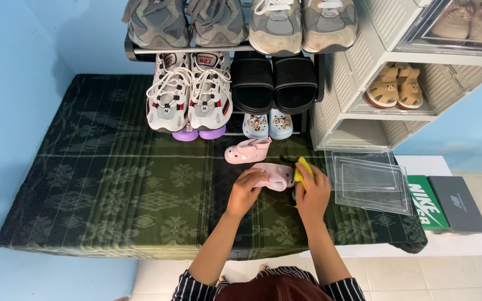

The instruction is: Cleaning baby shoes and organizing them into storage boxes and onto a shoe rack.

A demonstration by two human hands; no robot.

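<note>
Landmark: the shoe rack (135, 54), black bars, standing at the far edge of my green patterned cloth (112, 184).
My left hand (246, 189): fingers curled down over the near pink bootie (277, 175), pinning it on the cloth in front of the rack's right half.
My right hand (312, 192): closed around a yellow cloth (302, 170), pressed against the right end of that bootie; the cloth's tip sticks out above my fingers.
Second pink bootie (246, 150): lying on its side between the near bootie and the rack, close under the rack's lowest row, untouched.
Rack, lowest row: purple clogs (199, 134) at left, light blue clogs with charms (268, 124) at right.
Rack, middle row: white sneakers with red trim (189, 89), black slides (274, 81) beside them.
Rack, top row: two pairs of grey sneakers (241, 22).
Right of the rack: white stacked shoe boxes (364, 61), one holding tan bear sandals (394, 89).
In front of those boxes: a clear plastic lid (369, 181) lying flat, then a green shoebox (428, 203) and a grey shoebox (457, 203) farther right.
</note>
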